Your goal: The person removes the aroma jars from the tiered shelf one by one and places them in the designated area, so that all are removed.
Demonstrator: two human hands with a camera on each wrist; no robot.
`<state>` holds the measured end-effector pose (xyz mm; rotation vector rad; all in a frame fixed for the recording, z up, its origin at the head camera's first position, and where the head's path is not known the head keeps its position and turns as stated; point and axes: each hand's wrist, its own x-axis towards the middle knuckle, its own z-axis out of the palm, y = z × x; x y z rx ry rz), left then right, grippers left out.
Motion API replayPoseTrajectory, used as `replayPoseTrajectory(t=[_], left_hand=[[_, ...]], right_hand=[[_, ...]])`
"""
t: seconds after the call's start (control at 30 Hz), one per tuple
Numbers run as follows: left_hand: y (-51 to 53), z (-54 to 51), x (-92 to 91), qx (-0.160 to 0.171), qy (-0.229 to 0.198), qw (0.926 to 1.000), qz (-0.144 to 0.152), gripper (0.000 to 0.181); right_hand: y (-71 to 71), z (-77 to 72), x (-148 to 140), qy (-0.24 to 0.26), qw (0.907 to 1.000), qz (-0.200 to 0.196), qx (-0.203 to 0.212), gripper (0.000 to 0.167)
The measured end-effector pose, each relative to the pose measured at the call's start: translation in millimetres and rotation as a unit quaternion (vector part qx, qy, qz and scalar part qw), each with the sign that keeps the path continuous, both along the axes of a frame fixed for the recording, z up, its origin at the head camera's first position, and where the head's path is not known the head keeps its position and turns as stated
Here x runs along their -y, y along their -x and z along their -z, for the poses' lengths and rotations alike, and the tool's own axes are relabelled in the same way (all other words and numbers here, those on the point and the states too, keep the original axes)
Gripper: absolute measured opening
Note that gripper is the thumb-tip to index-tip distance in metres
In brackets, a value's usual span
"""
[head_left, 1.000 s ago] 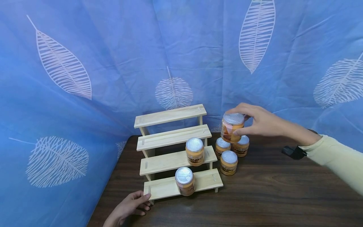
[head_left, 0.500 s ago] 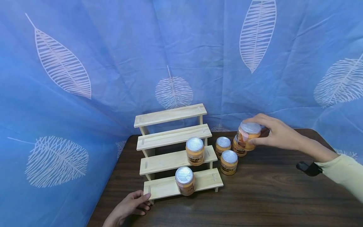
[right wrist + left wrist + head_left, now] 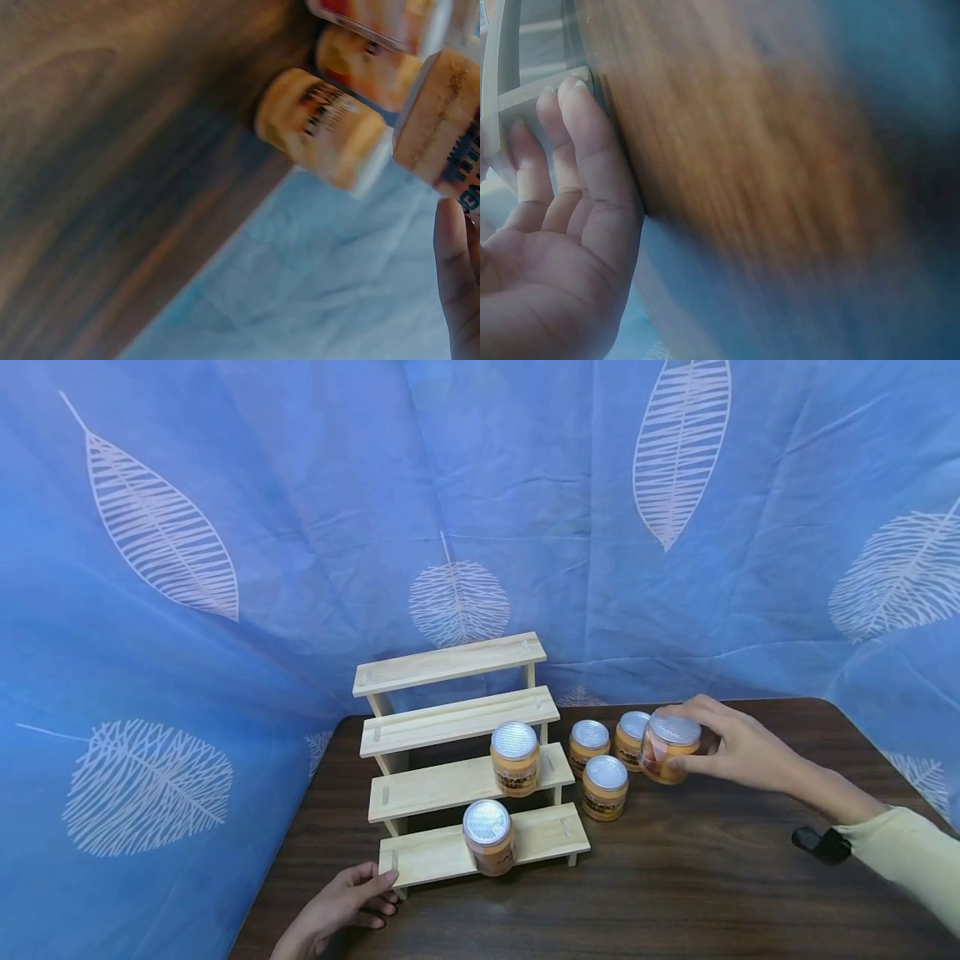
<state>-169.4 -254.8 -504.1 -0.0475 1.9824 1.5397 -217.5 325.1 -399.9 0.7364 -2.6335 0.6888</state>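
One orange jar [image 3: 662, 762], silver-lidded: gripped in the right hand [image 3: 735, 747], beside three standing jars [image 3: 604, 800] (contact with the table [image 3: 712, 885] hard to judge). One wooden rack [image 3: 450, 724]: lowest step [image 3: 431, 860] pinched at its end by the left hand [image 3: 341, 902]; two shelved jars [image 3: 516, 767].

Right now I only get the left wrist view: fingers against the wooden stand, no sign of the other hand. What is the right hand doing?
Observer: The right hand grips an orange jar with a silvery lid.
Operator: Is anything standing on the shelves?
Observer: Yes, two similar jars: one on the lowest shelf, one on the second shelf from the bottom.
Operator: And beside the stand?
Observer: Three more jars stand upright on the table, just right of the stand in the head view.
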Motion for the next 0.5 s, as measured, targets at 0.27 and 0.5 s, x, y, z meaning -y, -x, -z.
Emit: replayPoseTrajectory(t=[0.27,0.5], left_hand=[[0.6,0.6,0.2,0.001,-0.002,1.0000,0.001,0.038],[0.3,0.5,1.1,-0.002,-0.001,1.0000,0.002,0.038]], right_hand=[[2.3,38.7,-3,0.009,0.9996,0.021,-0.013,0.065],[3.7,63.0,-1,0.016,0.9991,0.032,-0.023,0.067]])
